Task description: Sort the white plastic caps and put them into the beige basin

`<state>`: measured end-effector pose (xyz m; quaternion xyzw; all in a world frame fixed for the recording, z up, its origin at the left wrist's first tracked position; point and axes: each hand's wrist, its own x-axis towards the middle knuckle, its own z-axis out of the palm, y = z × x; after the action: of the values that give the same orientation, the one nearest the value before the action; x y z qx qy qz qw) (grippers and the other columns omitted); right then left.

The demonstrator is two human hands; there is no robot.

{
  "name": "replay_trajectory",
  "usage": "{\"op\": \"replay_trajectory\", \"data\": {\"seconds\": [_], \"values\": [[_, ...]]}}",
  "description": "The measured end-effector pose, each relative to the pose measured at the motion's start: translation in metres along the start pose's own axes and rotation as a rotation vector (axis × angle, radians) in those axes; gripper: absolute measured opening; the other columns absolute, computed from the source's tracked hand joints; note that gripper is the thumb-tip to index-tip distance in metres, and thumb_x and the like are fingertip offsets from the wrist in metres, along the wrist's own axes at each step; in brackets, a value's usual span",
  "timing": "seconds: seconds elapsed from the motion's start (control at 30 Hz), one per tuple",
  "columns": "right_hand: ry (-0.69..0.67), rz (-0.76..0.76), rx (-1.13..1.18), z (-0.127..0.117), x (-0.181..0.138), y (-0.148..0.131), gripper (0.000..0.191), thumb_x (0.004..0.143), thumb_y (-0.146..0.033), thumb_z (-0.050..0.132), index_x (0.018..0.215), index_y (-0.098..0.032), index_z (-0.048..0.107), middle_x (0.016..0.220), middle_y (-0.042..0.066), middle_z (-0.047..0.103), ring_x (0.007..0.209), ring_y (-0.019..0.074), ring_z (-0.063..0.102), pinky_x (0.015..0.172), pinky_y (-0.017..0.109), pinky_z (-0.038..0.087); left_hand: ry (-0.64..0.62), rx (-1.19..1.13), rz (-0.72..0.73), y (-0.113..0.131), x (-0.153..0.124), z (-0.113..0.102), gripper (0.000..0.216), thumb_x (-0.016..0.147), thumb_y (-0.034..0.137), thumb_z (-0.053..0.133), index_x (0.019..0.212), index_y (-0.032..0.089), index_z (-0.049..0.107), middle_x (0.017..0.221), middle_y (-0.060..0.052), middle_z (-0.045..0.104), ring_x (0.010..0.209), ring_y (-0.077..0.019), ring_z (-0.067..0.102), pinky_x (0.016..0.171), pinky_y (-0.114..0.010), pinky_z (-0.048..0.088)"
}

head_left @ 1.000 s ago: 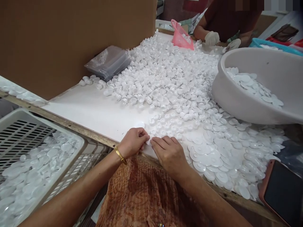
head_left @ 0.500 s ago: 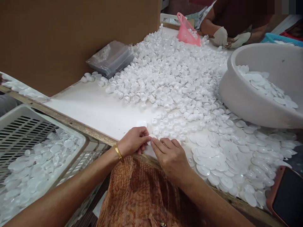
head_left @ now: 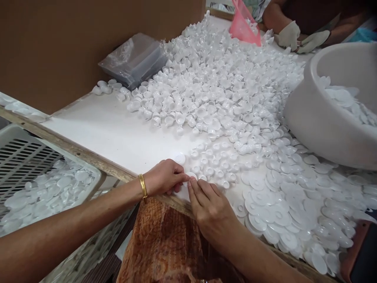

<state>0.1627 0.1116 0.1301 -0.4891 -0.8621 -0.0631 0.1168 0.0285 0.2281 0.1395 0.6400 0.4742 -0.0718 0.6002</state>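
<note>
At the table's near edge, my left hand (head_left: 166, 177) and my right hand (head_left: 210, 210) meet fingertip to fingertip, both closed. Pinched between them is a small white plastic disc (head_left: 192, 174), partly covered by the fingers. Just beyond my left hand another white disc (head_left: 178, 158) lies on the white tabletop (head_left: 108, 135). Small white round pieces (head_left: 210, 171) with raised rims spread out past my fingertips. To the right of my right hand lies an overlapping heap of flat white discs (head_left: 257, 223).
A large pile of small white cup-like pieces (head_left: 212, 94) covers the far table. Around it are a plastic-wrapped pack (head_left: 135, 59), a pink scoop-like container (head_left: 244, 27) and a pale basin (head_left: 315, 106). A crate (head_left: 96, 177) stands lower left, a phone (head_left: 363, 251) lower right. A co-worker's gloved hands (head_left: 290, 36) are opposite.
My view has shifted slightly. Both hands stay together at the table edge, still pinching the disc, with small finger movements. The co-worker's gloved hands remain close together.
</note>
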Motion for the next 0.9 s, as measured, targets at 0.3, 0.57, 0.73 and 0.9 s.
{"op": "replay_trajectory", "data": {"seconds": [0.3, 0.57, 0.73, 0.9], "values": [[0.009, 0.008, 0.091, 0.001, -0.005, 0.005, 0.037, 0.08, -0.004, 0.038, 0.111, 0.002, 0.056, 0.114, 0.023, 0.057, 0.102, 0.0279, 0.053, 0.075, 0.041, 0.049, 0.005, 0.074, -0.005, 0.002, 0.0, -0.002, 0.036, 0.074, 0.041, 0.05, 0.049, 0.016, 0.052, 0.045, 0.001, 0.055, 0.036, -0.0081, 0.045, 0.039, -0.018, 0.032], [0.026, 0.146, 0.139, 0.007, -0.012, 0.001, 0.037, 0.082, -0.007, 0.044, 0.118, -0.009, 0.055, 0.121, 0.015, 0.056, 0.096, 0.0233, 0.055, 0.071, 0.038, 0.046, -0.002, -0.044, 0.004, -0.001, -0.001, 0.001, 0.03, 0.069, 0.04, 0.055, 0.052, 0.015, 0.053, 0.048, 0.001, 0.056, 0.036, -0.0081, 0.045, 0.037, -0.019, 0.031], [0.147, 0.36, 0.402, 0.003, -0.019, -0.001, 0.039, 0.085, -0.013, 0.043, 0.124, -0.015, 0.049, 0.126, 0.01, 0.052, 0.11, 0.022, 0.049, 0.09, 0.042, 0.043, 0.069, -0.208, 0.05, -0.004, -0.009, 0.004, 0.03, 0.071, 0.038, 0.057, 0.055, 0.014, 0.05, 0.048, 0.003, 0.051, 0.04, -0.0067, 0.043, 0.041, -0.019, 0.031], [0.292, 0.707, 0.933, -0.009, -0.011, -0.002, 0.044, 0.085, -0.027, 0.048, 0.128, -0.018, 0.043, 0.121, 0.012, 0.055, 0.101, 0.0199, 0.057, 0.083, 0.037, 0.05, -0.062, -0.64, 0.101, -0.002, -0.028, 0.003, 0.028, 0.076, 0.038, 0.058, 0.064, 0.014, 0.047, 0.054, 0.004, 0.046, 0.045, -0.0035, 0.036, 0.046, -0.018, 0.027]]}}
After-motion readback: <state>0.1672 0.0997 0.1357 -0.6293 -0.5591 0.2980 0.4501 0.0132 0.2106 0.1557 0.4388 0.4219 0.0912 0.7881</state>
